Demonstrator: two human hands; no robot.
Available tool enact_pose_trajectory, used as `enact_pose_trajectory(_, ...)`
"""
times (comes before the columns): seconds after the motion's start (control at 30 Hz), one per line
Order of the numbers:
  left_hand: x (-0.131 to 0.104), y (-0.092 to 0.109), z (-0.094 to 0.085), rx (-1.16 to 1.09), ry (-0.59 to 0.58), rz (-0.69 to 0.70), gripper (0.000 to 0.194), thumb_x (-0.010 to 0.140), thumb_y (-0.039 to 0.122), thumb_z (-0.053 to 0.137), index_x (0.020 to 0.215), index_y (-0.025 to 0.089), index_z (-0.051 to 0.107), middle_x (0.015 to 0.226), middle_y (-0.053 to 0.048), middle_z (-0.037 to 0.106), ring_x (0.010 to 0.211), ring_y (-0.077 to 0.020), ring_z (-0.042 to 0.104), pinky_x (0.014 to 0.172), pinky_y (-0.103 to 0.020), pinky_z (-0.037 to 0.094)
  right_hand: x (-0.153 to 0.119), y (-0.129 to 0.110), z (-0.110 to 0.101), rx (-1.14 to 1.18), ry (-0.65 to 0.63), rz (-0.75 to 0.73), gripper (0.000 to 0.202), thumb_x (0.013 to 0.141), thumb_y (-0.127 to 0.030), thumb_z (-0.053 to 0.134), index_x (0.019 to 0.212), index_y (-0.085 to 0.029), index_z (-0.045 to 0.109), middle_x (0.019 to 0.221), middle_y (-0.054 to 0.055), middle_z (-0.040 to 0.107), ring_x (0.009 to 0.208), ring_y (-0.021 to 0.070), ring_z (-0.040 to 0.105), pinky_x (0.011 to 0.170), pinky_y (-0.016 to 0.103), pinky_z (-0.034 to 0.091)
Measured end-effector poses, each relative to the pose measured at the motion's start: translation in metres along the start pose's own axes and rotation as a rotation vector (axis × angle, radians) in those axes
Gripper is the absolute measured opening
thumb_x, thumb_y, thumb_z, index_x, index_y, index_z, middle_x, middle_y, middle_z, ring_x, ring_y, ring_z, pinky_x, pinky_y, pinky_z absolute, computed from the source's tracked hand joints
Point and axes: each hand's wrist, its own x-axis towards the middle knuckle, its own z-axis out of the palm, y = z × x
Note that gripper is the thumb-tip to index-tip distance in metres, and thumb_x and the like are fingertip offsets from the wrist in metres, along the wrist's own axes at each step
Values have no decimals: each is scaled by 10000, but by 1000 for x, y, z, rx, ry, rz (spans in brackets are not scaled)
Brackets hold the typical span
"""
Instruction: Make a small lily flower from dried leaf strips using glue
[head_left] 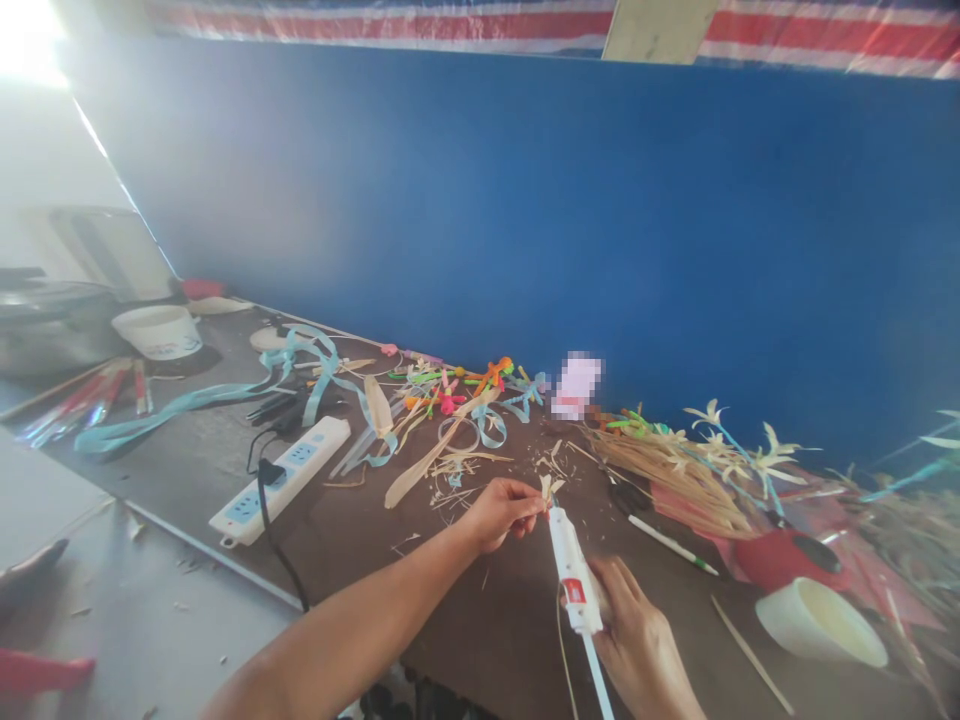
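Note:
My right hand [630, 630] is wrapped round a white hot glue gun [570, 560] with a red label, and a white glue stick [598, 680] sticks out of its back end. Between the fingertips of my left hand [504, 515] is a small cream-coloured flower [549, 488] of dried strips. The gun's nozzle points up at the base of that flower; I cannot tell whether they touch. Scraps of dried leaf [555, 458] lie on the dark table just beyond my hands.
A white power strip [281, 482] with a black plug and cable is at left. Light blue ribbon [187, 405] trails behind it. Dried stalks [675, 475], a white pen [673, 545], a red object [784, 560] and a pale cup [821, 622] lie to the right. A blue wall [525, 220] rises behind.

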Motion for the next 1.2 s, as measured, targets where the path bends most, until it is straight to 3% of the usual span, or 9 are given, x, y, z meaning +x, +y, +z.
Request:
enact_pose_trajectory(0.37, 0, 0, -2, 8, 12, -25, 252, 603, 341, 651, 635, 100, 584, 465, 22, 493, 376, -44, 404, 309, -157, 233, -1, 4, -2, -253, -93, -8, 383, 648, -111, 442, 1015, -214, 403, 910, 62, 509, 643, 177, 570, 531, 265, 463)
enact_pose_trajectory(0.67, 0, 2, -1, 11, 20, -27, 252, 615, 341, 639, 645, 96, 588, 560, -8, 553, 387, -28, 381, 306, -157, 197, -6, 6, -5, -264, -116, -31, 431, 631, -75, 421, 1037, -218, 393, 966, 72, 507, 706, 182, 587, 571, 276, 483)
enact_pose_trajectory(0.93, 0, 2, -1, 72, 34, -22, 212, 623, 309, 612, 633, 98, 600, 619, -26, 588, 405, -35, 406, 310, -165, 200, -2, 3, -5, -313, -21, -13, 418, 709, -289, 498, 1088, -194, 351, 970, 108, 508, 733, 219, 573, 571, 319, 484)
enact_pose_trajectory(1.2, 0, 4, -1, 74, 121, -21, 221, 585, 322, 640, 629, 109, 598, 525, 18, 526, 408, -44, 404, 317, -169, 210, 2, -4, 0, -403, -27, -13, 398, 718, -238, 475, 1096, -165, 375, 963, 100, 514, 741, 218, 574, 603, 333, 477)
